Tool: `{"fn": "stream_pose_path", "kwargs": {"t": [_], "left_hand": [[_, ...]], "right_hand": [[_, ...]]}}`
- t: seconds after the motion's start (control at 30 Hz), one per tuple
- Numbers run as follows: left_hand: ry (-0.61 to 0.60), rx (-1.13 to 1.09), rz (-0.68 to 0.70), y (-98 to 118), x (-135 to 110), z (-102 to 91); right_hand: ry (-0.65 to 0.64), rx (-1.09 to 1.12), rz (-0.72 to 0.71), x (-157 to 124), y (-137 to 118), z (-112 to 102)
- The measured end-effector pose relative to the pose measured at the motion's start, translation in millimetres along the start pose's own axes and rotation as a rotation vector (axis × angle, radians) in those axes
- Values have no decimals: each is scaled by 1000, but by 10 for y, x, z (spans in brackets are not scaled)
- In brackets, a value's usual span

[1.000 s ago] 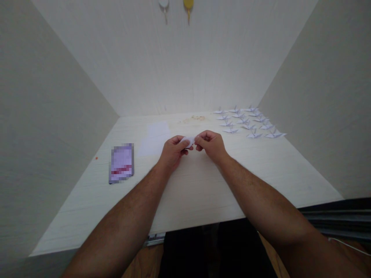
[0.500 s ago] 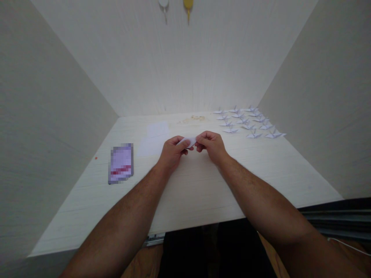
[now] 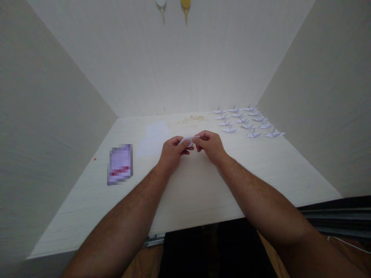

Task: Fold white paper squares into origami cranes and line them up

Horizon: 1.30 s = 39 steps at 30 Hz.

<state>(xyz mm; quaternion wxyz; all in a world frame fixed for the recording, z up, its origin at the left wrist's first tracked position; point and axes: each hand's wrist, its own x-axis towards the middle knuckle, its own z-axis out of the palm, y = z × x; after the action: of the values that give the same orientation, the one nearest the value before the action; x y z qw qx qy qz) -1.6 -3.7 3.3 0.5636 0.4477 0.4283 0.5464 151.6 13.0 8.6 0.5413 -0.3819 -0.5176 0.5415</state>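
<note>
We are holding a small folded piece of white paper point(image 3: 189, 138) between our two hands, over the middle stretch of the pale tabletop point(image 3: 197, 197). Our left hand point(image 3: 172, 153) is gripping the paper's left part, its thumb pressing flat on top and its fingers curling beneath. Our right hand point(image 3: 212, 146) is pinching the paper's right end between thumb and bent fingers; the exact fold is being hidden by our fingertips. Both our forearms are reaching in from the near edge, and our hands are facing each other just a little apart.

Beyond our right hand, toward the far right corner, white origami cranes point(image 3: 242, 121) are standing in slanting rows. To the left of our left hand, plain white paper sheets point(image 3: 152, 141) are lying flat, and farther left a purple rectangular object point(image 3: 120, 164) is resting, its details being blurred out by pixelation. Near the left edge a tiny orange speck point(image 3: 94, 159) is showing. On the back wall point(image 3: 185, 69), a white hook point(image 3: 161, 3) and a yellow hook point(image 3: 186, 4) are hanging side by side.
</note>
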Motion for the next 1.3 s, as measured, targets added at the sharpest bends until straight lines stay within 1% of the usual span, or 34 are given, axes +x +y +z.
{"fn": "stream_pose_path", "kwargs": {"t": [0.13,0.23,0.37,0.57,0.7,0.8,0.93,1.07,1.17,1.3], "left_hand": [[-19,51,8,-15,3,-7],[-12,75,25,-16,4,-3],[5,114,25,-9,3,3],[-22,120,21,-21,6,-1],[-49,60,18,-30,1,1],[-57,8,1,-13,-13,10],[-47,-31,8,-9,-14,12],[-6,3,90,-53,17,-1],[19,13,121,-67,29,-3],[-20,48,101,-20,-9,20]], "right_hand": [[-8,-36,-6,3,-16,-15],[-22,-85,-13,-2,-30,-14],[16,-105,-18,-10,-28,-6],[8,39,55,0,-8,1],[-27,133,123,0,-8,0],[-47,142,162,0,-10,-6],[-36,98,130,11,1,-29],[-46,9,67,12,17,-48],[-71,12,65,10,32,-51],[-66,19,36,22,54,-64]]}}
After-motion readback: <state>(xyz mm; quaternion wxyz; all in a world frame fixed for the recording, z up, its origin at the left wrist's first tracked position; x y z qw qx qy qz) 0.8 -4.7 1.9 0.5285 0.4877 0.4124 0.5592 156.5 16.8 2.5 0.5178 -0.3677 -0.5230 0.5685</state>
